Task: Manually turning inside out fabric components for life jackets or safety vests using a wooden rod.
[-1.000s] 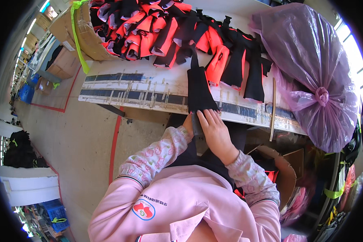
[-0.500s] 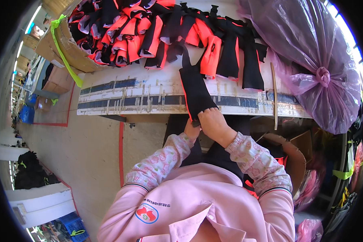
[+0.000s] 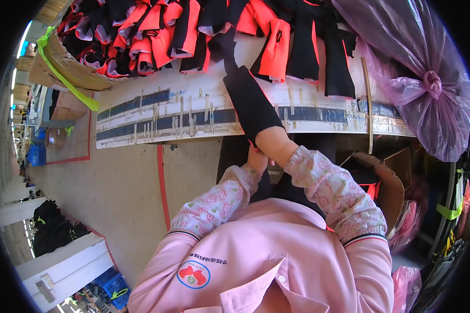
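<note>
A black fabric sleeve with a bright coral edge slants from the table down toward my lap, a narrow strap trailing from its far end. My right hand is at the near end of the sleeve; its fingers are hidden by the fabric, apparently inside it. Just below, my left hand is closed at the sleeve's near edge, partly behind my right wrist. Similar black and coral pieces lie farther back on the table.
The white table has a worn, taped front edge. At its back left a cardboard box overflows with fabric pieces. A tied purple plastic bag stands at the right, near a thin wooden strip. An open carton sits below.
My right hand went from gripping the top of the sleeve's near end to having its fingers covered by the fabric. The view has shifted slightly.
</note>
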Motion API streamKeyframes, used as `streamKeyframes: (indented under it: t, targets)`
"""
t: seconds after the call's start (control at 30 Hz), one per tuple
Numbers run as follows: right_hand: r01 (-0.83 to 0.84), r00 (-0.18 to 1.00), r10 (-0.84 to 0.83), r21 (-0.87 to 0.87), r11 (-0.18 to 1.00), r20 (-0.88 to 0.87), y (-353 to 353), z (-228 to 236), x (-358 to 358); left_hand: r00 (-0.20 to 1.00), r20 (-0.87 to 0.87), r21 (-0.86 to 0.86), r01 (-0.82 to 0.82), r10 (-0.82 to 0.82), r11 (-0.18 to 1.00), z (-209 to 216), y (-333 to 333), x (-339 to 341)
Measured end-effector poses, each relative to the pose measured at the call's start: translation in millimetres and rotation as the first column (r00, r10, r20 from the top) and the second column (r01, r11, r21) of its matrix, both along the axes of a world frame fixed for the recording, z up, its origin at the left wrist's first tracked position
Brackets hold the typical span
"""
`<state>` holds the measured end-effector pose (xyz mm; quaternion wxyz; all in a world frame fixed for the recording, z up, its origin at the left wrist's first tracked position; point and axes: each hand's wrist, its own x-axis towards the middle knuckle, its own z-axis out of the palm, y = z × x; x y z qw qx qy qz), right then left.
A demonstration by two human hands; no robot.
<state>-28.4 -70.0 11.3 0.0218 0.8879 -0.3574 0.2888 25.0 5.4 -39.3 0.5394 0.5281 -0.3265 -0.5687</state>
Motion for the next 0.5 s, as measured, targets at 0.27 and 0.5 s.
streamKeyframes:
  t: [0.27, 0.5]
  targets:
    - [0.059, 0.998, -0.059, 0.022, 0.998, 0.0, 4.8, -8.0, -8.5, 0.999, 0.044, 0.128, -0.005, 0.0, 0.992, -2.9, 2.5, 0.2]
    - [0.15, 0.989, -0.15, 0.007, 0.989, 0.005, 32.8, -22.6, -23.3, 1.0, -0.026, -0.038, -0.013, 0.012, 0.999, -38.5, 12.8, -4.0]
